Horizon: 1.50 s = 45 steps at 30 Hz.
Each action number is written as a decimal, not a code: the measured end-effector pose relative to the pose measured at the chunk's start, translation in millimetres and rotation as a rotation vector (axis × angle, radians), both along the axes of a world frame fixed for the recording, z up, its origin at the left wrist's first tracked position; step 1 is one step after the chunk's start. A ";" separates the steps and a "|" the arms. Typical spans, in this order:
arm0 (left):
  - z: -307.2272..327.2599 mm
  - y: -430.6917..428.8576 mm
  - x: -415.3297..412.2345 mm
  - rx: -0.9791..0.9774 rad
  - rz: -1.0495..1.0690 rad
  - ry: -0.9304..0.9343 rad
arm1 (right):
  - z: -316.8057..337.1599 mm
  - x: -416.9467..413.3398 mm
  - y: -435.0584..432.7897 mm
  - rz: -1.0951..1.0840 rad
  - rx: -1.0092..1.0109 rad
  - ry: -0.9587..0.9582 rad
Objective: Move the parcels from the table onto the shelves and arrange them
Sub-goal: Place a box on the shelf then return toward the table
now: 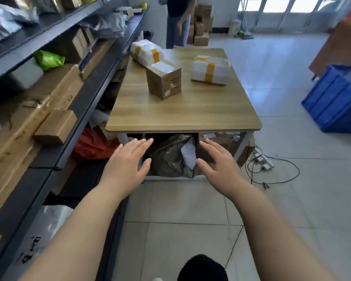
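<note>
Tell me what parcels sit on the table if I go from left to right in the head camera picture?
white parcel by the shelves → brown cardboard box → white parcel on the right

Bare left hand (128, 167) and bare right hand (217, 165), short rounded fingers, nails cut short. Forearms (267, 230) uncovered down to frame's lower edge. Black rounded patch (203, 267) bottom centre, clothing or shoe, can't tell which.
</note>
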<state>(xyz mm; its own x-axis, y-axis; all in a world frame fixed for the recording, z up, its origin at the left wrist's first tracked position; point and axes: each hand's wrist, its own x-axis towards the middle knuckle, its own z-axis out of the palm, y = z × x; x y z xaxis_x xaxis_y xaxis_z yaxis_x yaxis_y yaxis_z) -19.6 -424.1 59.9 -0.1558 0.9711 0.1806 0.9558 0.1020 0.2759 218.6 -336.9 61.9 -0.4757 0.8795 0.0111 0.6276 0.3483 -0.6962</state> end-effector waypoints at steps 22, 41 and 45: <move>6.3 309.8 -10.2 -0.077 0.273 -0.368 | 13.8 -22.4 369.0 0.150 -0.011 -0.113; -32.5 491.3 -181.9 -0.196 0.225 -0.189 | -5.5 -225.5 536.1 0.094 0.005 -0.223; -50.7 543.3 -193.0 -0.385 0.238 -0.162 | -27.5 -263.5 576.1 0.055 -0.078 -0.228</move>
